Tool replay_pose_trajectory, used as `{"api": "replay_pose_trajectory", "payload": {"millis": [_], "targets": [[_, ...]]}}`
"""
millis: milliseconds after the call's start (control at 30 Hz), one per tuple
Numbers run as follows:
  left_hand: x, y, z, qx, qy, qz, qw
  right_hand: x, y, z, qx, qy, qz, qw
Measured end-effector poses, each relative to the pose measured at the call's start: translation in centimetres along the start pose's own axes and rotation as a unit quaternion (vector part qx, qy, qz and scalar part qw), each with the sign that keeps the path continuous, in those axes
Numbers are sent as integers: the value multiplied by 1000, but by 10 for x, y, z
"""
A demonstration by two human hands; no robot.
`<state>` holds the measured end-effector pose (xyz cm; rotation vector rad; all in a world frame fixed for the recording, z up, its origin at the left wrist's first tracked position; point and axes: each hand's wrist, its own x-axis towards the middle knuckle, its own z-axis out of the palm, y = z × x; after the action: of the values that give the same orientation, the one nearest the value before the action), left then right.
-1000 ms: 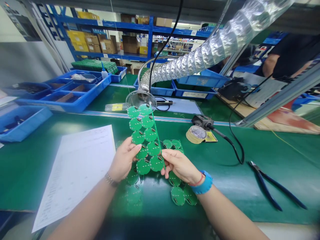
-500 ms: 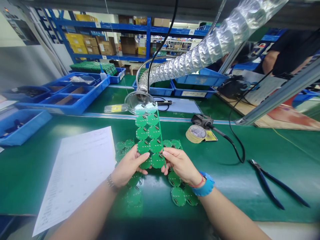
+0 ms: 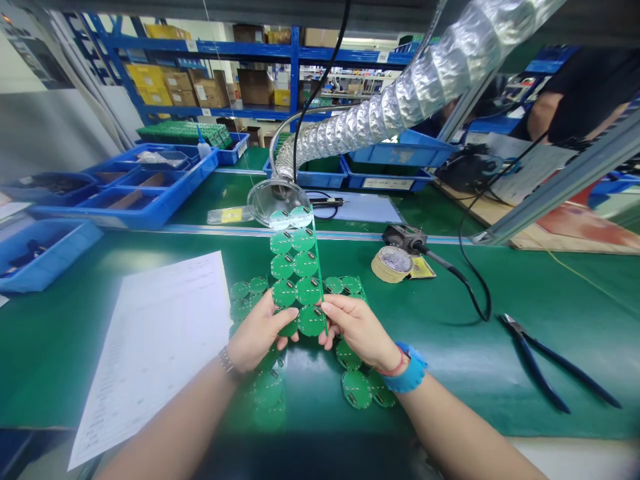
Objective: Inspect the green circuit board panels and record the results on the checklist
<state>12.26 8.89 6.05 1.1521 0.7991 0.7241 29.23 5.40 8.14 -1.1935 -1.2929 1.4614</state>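
Note:
A panel of round green circuit boards (image 3: pixel 305 263), joined in two columns, is held up over the bench between both hands. My left hand (image 3: pixel 257 330) grips its lower left corner, thumb on top and fingers beneath. With thumb and fingers, my right hand (image 3: pixel 357 327) pinches the narrow strip (image 3: pixel 319 280) along the panel's right edge, near its lower end. Under my right hand lies another circuit board panel (image 3: pixel 357 390), partly hidden by it. A further panel (image 3: pixel 269 387) lies under and beside my left hand.
A printed sheet (image 3: pixel 160 347) lies at left, long-handled cutters (image 3: pixel 543 360) at right. A tape roll (image 3: pixel 393 263) sits near a black cabled tool (image 3: pixel 405 239). The silver duct's clear hood (image 3: pixel 260 200) stands behind the held panel. Blue bins (image 3: pixel 165 207) line the back left. A person (image 3: pixel 575 100) is at far right.
Both hands keep the same hold on the circuit board panel. The whole view has shifted only slightly; nothing has been picked up or let go.

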Motion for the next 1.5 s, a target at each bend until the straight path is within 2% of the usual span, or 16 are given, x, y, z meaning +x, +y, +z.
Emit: {"api": "replay_pose_trajectory", "payload": {"millis": [400,533,633,767,1000,1267,1500], "targets": [[-1,1,0,-5,-7,3,1000,0,1,0,10,0,0,1000],[-2,7,0,-54,-13,2,998,0,-1,-1,48,12,-5,999],[-3,9,-1,-95,-16,13,995,0,-2,-1,69,25,-13,997],[-3,7,-2,-69,-17,45,996,-1,-3,1,80,39,-15,996],[-3,3,1,-28,12,82,996,-5,-2,7,56,51,-27,997],[-4,5,4,-103,18,90,990,-8,1,11,-3,69,-53,996],[-5,6,4,-119,17,88,989,-7,1,11,17,56,-45,997]]}}
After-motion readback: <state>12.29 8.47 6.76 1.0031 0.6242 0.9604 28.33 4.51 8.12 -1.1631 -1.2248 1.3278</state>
